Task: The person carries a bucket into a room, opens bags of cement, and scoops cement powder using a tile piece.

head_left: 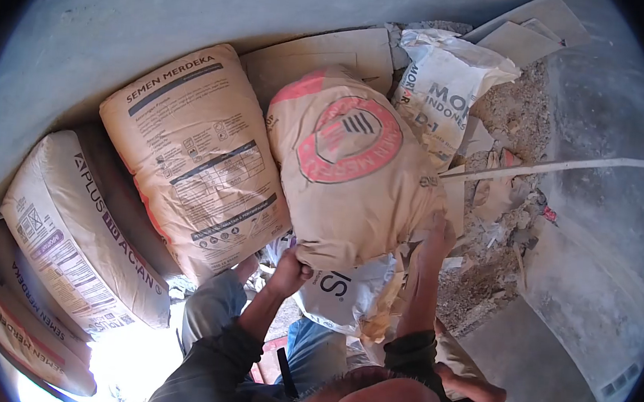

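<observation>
A brown paper cement sack [345,195] with a red ring logo leans in the middle of the view, its top toward the wall. My left hand [290,272] is closed on the sack's lower left corner, bunching the paper. At the lower right corner, my right hand [434,236] grips the same sack; its fingertips are partly hidden. Below the sack, between my arms, is a white bag [337,300] with dark letters, partly covered. Touching the held sack on its left is another full cement sack [204,161], printed side up.
A white sack [81,235] and further cement sacks [32,322] stand at left. Behind the held sack lie a torn mortar bag [444,90] and flat boards [532,32]. Rubble [522,103] and a thin pale strip [567,167] are at right. A bare limb [466,385] shows low right.
</observation>
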### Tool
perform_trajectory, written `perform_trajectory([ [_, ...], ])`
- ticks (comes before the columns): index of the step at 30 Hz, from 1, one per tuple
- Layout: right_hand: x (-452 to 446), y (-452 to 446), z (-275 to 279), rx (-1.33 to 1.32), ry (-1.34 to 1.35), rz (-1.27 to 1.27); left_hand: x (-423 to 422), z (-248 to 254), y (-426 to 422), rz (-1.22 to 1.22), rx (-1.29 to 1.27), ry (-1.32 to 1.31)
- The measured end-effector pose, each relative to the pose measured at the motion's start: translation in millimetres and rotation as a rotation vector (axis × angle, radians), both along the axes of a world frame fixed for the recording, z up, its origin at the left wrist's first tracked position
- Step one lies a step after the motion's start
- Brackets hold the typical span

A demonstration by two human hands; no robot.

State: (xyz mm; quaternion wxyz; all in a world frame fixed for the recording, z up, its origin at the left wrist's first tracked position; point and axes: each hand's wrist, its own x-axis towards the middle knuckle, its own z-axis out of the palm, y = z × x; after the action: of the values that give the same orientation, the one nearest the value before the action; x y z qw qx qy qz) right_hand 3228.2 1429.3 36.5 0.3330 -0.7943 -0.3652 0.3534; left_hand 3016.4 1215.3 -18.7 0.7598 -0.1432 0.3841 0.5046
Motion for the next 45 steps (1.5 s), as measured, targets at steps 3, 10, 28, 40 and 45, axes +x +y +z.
perform_trajectory([
  [3,-74,52,57,0.005,-0.428,0.425,-43,47,45,0.235,-0.209,-0.223],
  [10,-247,174,76,0.192,-0.461,0.855,-122,59,115,0.768,-0.161,-0.381],
  [28,-377,100,7,0.759,-0.386,1.081,-243,-66,98,0.863,0.043,-0.535],
  [40,-15,-159,91,0.019,-0.195,0.468,-150,45,72,0.367,-0.170,0.394],
  [45,135,-224,57,-0.335,-0.476,0.299,-1,48,6,-0.530,0.192,0.902],
])
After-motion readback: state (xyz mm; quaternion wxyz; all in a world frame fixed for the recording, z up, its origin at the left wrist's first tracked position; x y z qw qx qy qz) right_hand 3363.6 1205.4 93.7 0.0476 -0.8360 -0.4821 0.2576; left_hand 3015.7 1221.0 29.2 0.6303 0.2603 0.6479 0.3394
